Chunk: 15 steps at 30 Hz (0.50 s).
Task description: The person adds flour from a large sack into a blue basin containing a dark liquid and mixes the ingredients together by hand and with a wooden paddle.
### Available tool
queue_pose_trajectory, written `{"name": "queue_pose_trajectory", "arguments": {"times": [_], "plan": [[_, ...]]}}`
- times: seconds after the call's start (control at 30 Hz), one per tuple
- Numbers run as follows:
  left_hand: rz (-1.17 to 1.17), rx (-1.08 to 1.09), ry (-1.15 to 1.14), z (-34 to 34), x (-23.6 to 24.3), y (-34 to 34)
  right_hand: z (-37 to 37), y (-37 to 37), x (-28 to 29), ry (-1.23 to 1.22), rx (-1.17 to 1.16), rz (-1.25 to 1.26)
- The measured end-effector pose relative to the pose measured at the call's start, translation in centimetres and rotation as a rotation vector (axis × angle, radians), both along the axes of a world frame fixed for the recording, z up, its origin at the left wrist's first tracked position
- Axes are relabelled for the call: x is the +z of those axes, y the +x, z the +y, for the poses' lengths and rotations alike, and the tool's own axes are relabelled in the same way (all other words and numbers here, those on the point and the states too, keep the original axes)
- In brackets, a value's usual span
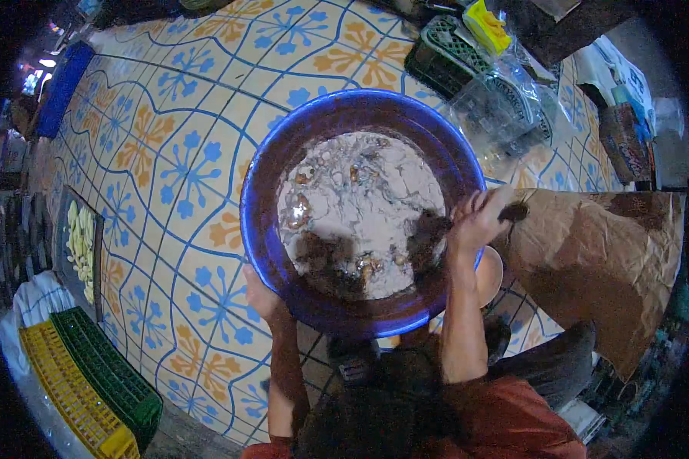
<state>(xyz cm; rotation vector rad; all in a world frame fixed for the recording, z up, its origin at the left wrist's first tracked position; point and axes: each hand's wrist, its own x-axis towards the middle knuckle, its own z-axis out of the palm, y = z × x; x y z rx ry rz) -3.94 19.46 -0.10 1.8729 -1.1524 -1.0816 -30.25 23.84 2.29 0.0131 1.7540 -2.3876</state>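
A large blue basin (272, 153) holds a pale, lumpy, liquid-looking mixture (360, 199) with glossy brown patches and dark shadows on it. My left hand (262, 294) grips the basin's outside at the lower left, its fingers partly hidden behind the wall. At the right rim is my right hand (478, 218), fingers bent at the edge and slightly blurred; whether it grips the rim is unclear. Below that hand, a round tan bowl-like object (490, 279) shows partly behind the basin.
Brown paper (597, 260) lies right on the patterned tile floor (184, 168). Green crates (444, 57), clear plastic and a yellow item (486, 23) are upper right. A dark board (92, 298) with pale peeled pieces lies left, above yellow (69, 386) and green (115, 367) crates.
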Motion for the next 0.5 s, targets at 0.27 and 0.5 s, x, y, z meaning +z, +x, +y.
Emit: {"name": "queue_pose_trajectory", "arguments": {"times": [0.27,0.5], "plan": [[0.514,0.086,-0.032,0.5,-2.8,0.4,-11.5,-3.1,-0.7,0.331,0.19,0.647],[0.404,0.123,0.015,0.3,-2.6,2.3,-2.4,9.8,-2.3,0.55,1.012,1.212]]}}
